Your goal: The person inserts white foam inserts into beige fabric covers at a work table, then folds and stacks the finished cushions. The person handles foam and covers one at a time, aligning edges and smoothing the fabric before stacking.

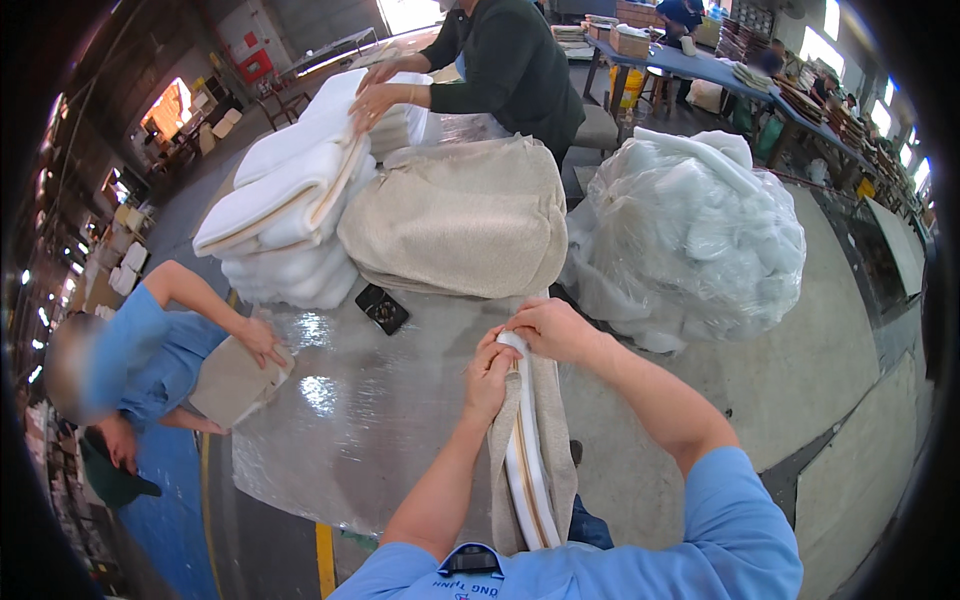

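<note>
Close to my body a beige fabric cover (564,430) hangs lengthwise, its sides parted around a layered foam pad (522,465). The pad is white with a tan layer along its middle. At the far end of the pad, my left hand (487,376) is closed on the cover's left edge and the pad. Just right of it, my right hand (552,329) pinches the cover at the pad's top corner. The fingertips of both hands nearly meet there. Beyond them lies a pile of beige covers (455,215) on the plastic-wrapped table (350,420).
A stack of folded white padding (290,190) stands far left, a co-worker's hands (385,95) on it. Right of the covers sits a large clear plastic bag (690,240) of white stuffing. A black phone-like object (382,309) lies mid-table. Another person at left holds a beige cushion (238,380).
</note>
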